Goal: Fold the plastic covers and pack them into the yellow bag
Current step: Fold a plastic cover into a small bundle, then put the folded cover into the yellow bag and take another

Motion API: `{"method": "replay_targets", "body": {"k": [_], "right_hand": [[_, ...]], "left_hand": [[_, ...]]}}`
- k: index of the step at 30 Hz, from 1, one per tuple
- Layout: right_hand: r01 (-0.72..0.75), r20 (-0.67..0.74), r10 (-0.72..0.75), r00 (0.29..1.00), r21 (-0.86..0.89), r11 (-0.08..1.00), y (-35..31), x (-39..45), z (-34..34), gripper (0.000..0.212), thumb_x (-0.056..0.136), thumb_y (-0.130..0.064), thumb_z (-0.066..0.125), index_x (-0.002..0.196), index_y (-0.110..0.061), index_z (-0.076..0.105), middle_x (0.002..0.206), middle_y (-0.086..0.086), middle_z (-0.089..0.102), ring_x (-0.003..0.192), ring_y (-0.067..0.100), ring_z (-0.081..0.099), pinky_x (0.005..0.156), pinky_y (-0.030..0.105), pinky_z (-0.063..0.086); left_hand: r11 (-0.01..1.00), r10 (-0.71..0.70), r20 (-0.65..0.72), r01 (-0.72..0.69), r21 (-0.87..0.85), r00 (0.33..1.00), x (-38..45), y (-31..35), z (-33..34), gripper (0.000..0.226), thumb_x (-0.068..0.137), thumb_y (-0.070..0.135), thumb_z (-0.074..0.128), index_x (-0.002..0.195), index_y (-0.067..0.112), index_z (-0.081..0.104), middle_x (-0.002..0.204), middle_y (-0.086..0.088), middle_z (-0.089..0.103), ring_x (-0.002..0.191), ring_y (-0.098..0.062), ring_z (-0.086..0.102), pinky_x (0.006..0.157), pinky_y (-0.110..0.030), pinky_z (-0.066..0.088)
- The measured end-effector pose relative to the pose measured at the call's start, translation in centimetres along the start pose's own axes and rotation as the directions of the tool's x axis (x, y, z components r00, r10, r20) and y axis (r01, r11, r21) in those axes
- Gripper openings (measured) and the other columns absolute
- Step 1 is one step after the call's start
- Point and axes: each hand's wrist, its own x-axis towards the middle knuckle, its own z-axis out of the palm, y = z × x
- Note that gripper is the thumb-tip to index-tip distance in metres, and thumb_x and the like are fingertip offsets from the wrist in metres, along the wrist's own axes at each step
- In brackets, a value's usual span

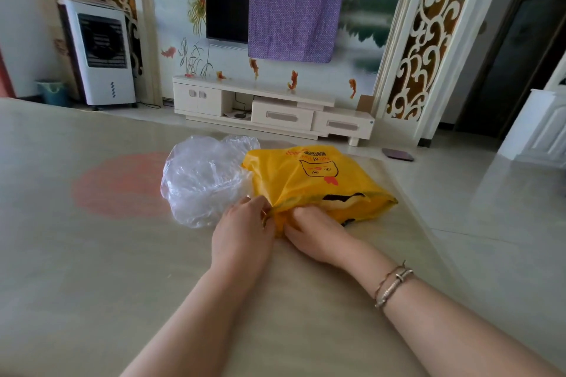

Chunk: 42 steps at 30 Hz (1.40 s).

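A yellow bag point(309, 180) with a cartoon face printed on it lies on the table, its mouth toward me. My left hand point(245, 232) pinches the near edge of the bag's mouth. My right hand point(312, 231) grips the bag's mouth just to the right, with its fingertips tucked into the yellow plastic. A crumpled heap of clear plastic covers point(202, 177) lies directly left of the bag, touching it. What is inside the bag is hidden.
The beige table point(92, 254) has a faint red round patch at the left. Its right edge runs close to the bag. Beyond it are a white TV cabinet point(260, 104), a white air cooler point(101, 52) and a tiled floor.
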Motion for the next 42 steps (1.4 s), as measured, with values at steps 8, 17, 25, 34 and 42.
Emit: {"method": "replay_targets", "body": {"k": [8, 17, 25, 34, 42], "right_hand": [[0.059, -0.066, -0.049, 0.997, 0.157, 0.986, 1.3, -4.9, -1.6, 0.043, 0.098, -0.017, 0.044, 0.139, -0.024, 0.05, 0.137, -0.001, 0.044, 0.129, 0.014, 0.042, 0.109, 0.028, 0.035], [0.142, -0.345, -0.087, 0.935, 0.139, 0.98, -1.0, -5.7, -3.4, 0.024, 0.092, -0.007, 0.05, 0.106, -0.018, 0.067, 0.1, -0.006, 0.053, 0.103, 0.009, 0.046, 0.09, 0.016, 0.037], [0.177, -0.3, -0.119, 0.946, 0.173, 0.969, -7.9, 1.7, -0.8, 0.032, 0.093, -0.009, 0.049, 0.123, -0.017, 0.061, 0.127, -0.001, 0.053, 0.125, 0.015, 0.039, 0.101, 0.017, 0.027], [0.0, 0.049, -0.002, 0.999, 0.046, 0.999, -11.7, 7.3, 1.2, 0.044, 0.101, -0.022, 0.034, 0.141, -0.016, 0.049, 0.154, 0.006, 0.037, 0.149, 0.025, 0.01, 0.118, 0.031, 0.008], [0.06, -0.051, -0.044, 0.998, 0.354, 0.933, -10.7, 5.0, -1.2, 0.037, 0.102, -0.012, 0.037, 0.133, -0.007, 0.057, 0.142, 0.007, 0.051, 0.139, 0.016, 0.035, 0.107, 0.019, 0.024]], "left_hand": [[0.998, -0.023, 0.056, 0.025, -0.049, 0.998, -0.8, -0.4, -0.2, 0.025, 0.086, 0.023, 0.059, 0.11, 0.023, 0.067, 0.11, 0.001, 0.064, 0.103, -0.024, 0.056, 0.084, -0.035, 0.047], [0.997, -0.049, -0.132, 0.041, -0.058, 0.99, -1.5, -2.5, -3.2, 0.017, 0.086, 0.019, 0.06, 0.1, 0.022, 0.069, 0.111, 0.003, 0.063, 0.112, -0.026, 0.043, 0.094, -0.034, 0.034], [0.934, -0.298, -0.307, 0.211, -0.288, 0.904, -0.1, -8.4, -7.0, 0.016, 0.087, 0.009, 0.057, 0.093, 0.021, 0.066, 0.102, -0.002, 0.063, 0.103, -0.027, 0.048, 0.083, -0.03, 0.033], [0.904, -0.314, -0.27, 0.2, -0.377, 0.91, -0.1, -8.9, -7.0, 0.02, 0.085, 0.009, 0.055, 0.09, 0.025, 0.066, 0.097, 0.008, 0.063, 0.105, -0.022, 0.052, 0.091, -0.035, 0.043], [0.919, -0.279, -0.281, 0.17, -0.355, 0.918, -0.1, -8.6, -6.8, 0.019, 0.085, 0.008, 0.058, 0.098, 0.021, 0.065, 0.104, 0.007, 0.062, 0.106, -0.023, 0.052, 0.091, -0.036, 0.043]]}}
